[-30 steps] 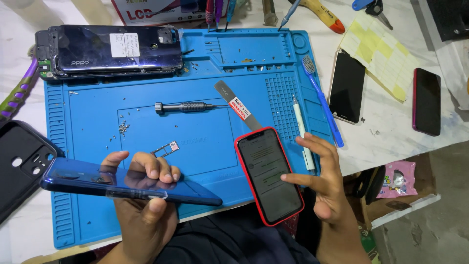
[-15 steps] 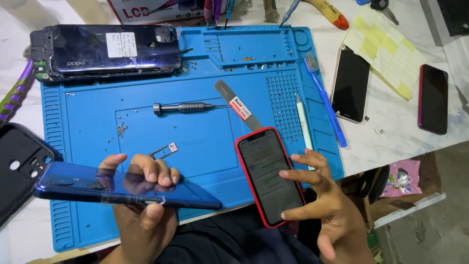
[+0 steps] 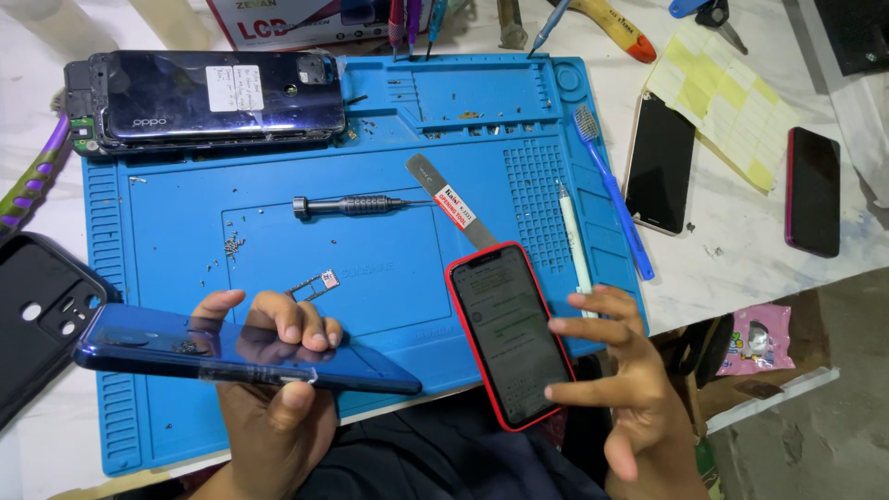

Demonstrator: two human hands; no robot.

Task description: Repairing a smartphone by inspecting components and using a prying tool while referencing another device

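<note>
Blue glossy phone [image 3: 241, 356] sits pinched edgewise in our left hand [image 3: 273, 389], near left, back tilted up for inspection. Right hand [image 3: 616, 380] open, thumb on red-cased phone [image 3: 509, 333], lit for reading.

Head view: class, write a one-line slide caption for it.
Left hand holds a blue phone over a blue repair mat; right hand thumbs a red-cased phone.
</note>
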